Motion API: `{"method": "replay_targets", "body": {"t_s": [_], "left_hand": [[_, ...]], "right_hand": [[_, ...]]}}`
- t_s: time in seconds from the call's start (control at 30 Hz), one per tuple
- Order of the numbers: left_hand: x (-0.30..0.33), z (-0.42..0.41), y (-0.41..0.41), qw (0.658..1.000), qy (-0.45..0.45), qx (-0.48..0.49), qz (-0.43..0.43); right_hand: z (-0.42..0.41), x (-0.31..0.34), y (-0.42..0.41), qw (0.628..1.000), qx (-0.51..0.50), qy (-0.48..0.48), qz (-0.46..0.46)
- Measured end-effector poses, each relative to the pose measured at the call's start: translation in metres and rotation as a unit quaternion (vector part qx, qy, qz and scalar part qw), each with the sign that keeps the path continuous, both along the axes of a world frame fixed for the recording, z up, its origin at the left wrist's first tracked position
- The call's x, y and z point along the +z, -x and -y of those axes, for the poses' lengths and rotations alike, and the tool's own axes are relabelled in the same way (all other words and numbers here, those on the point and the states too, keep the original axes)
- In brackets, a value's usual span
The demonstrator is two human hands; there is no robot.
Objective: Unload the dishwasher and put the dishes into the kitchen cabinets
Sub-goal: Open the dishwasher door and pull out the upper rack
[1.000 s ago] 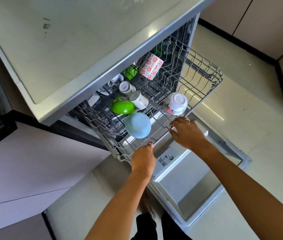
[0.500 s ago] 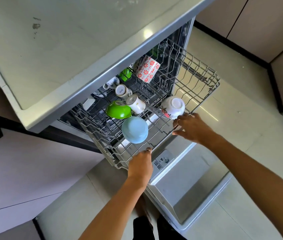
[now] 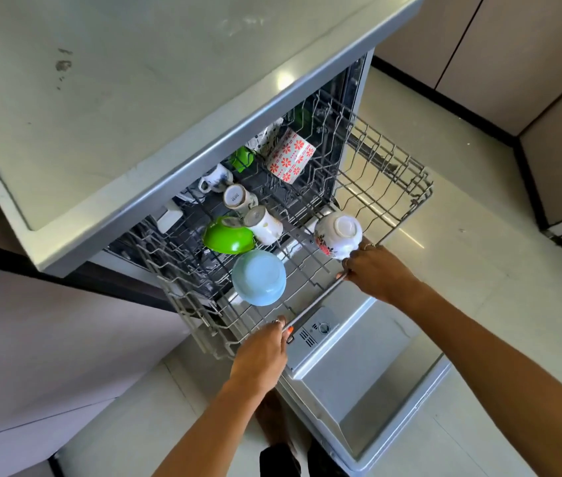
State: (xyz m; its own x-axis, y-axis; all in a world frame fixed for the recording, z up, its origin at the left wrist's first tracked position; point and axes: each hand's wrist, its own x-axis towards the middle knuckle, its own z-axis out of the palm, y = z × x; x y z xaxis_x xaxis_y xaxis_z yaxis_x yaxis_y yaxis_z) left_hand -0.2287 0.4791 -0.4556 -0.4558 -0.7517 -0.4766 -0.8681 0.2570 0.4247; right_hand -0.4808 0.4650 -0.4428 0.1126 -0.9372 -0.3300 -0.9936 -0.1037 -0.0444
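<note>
Two hands grip rack [image 3: 369,201] rail | left hand [image 3: 260,356], right hand [image 3: 381,273] (fingertips hidden) | rear mugs half-hidden under counter [image 3: 100,98]

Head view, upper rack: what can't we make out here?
- Back of the upper rack: hidden under the countertop; dishes there uncounted.
- Green item behind the floral mug: mostly occluded; type unclear.
- Left hand and right hand at the front rail: fingertips hidden, grip unclear.
- Lower rack: not visible.
</note>
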Motion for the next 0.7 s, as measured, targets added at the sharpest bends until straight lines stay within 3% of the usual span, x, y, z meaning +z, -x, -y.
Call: {"method": "replay_targets", "body": {"t_s": [0.23, 0.7], "left_hand": [[0.002, -0.021, 0.015, 1.000, 0.018, 0.006, 0.012], [0.002, -0.036, 0.021, 0.999, -0.025, -0.041, 0.015]], "right_hand": [[-0.012, 0.001, 0.018, 0.999, 0.013, 0.029, 0.010], [-0.038, -0.007, 0.018, 0.997, -0.057, -0.010, 0.047]]}}
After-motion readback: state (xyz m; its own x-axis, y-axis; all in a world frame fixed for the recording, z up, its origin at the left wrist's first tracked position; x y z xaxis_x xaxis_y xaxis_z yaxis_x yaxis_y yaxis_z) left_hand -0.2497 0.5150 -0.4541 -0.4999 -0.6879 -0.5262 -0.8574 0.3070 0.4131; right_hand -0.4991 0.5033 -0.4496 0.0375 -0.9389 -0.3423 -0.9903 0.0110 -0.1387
